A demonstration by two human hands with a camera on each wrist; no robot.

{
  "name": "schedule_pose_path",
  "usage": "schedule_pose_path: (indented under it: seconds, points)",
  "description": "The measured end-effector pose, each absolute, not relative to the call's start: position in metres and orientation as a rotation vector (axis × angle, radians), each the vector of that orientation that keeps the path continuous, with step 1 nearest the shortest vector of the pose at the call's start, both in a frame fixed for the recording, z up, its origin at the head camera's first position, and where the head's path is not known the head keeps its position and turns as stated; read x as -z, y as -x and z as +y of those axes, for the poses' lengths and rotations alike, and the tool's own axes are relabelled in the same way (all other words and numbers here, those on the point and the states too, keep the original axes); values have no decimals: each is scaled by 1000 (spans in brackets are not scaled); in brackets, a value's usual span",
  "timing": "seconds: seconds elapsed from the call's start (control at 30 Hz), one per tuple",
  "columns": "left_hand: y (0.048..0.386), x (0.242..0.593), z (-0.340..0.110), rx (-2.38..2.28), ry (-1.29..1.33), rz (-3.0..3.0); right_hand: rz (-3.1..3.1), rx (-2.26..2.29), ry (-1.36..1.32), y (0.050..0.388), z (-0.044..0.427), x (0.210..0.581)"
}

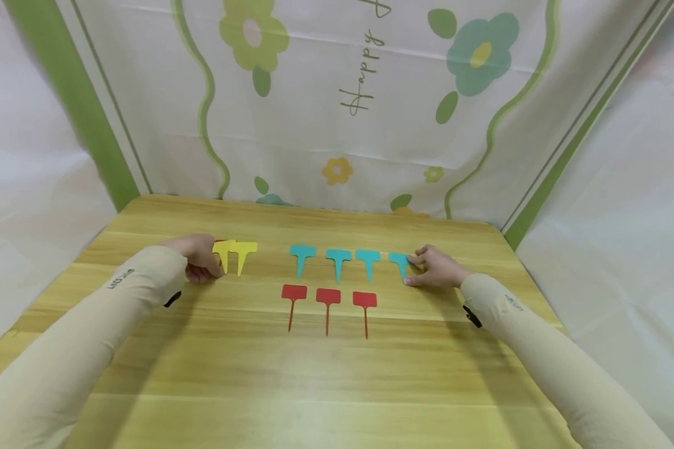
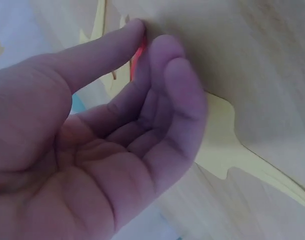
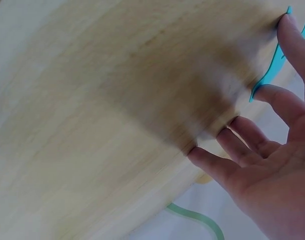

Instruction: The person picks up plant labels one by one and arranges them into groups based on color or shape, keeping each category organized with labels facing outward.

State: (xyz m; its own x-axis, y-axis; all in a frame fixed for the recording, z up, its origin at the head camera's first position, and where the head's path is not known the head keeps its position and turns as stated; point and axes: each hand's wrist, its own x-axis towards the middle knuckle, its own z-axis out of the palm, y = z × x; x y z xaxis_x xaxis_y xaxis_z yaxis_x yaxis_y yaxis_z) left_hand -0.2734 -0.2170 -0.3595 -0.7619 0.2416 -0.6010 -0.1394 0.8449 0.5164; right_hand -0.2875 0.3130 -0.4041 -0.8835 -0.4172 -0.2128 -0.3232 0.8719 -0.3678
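My left hand [image 1: 202,259] is at the left end of the back row, its thumb and fingertips pinching a red plant label [image 2: 136,61], mostly hidden by the fingers. Next to it lie yellow T-shaped plant labels [image 1: 246,247]; another yellow label [image 2: 220,135] shows under the hand in the left wrist view. At the row's right end my right hand [image 1: 437,267] holds a blue T-shaped plant label [image 1: 399,259] by its edges between thumb and forefinger. The other right fingertips [image 3: 195,152] touch the tabletop.
More blue labels [image 1: 339,255] lie spaced along the back row. In front of them, three red labels with thin stems [image 1: 328,295] form a second row on the wooden table [image 1: 326,386]. A flowered curtain [image 1: 303,125] hangs behind the table's far edge.
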Motion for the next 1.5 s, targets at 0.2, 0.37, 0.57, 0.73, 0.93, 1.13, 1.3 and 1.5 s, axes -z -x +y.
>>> schedule_pose_path:
  seconds: [0.2,0.37,0.57,0.73,0.93,1.13,1.3,1.5]
  points:
    - [275,364,-222,-758,-23,2249,2752,455,545,290,312,403]
    - [274,367,-224,-802,-14,2219,2750,457,540,290,312,403]
    - [276,366,-224,-852,19,2206,2770,449,522,287,312,401]
    - [275,365,-225,-868,67,2218,2791,441,525,288,311,401]
    - [274,365,-224,-854,49,2238,2807,433,537,289,313,404]
    - [273,365,-224,-830,39,2258,2803,448,532,288,312,405]
    - [273,364,-223,-801,15,2279,2804,448,527,286,311,404]
    - [271,364,-221,-791,25,2301,2810,428,511,285,310,402]
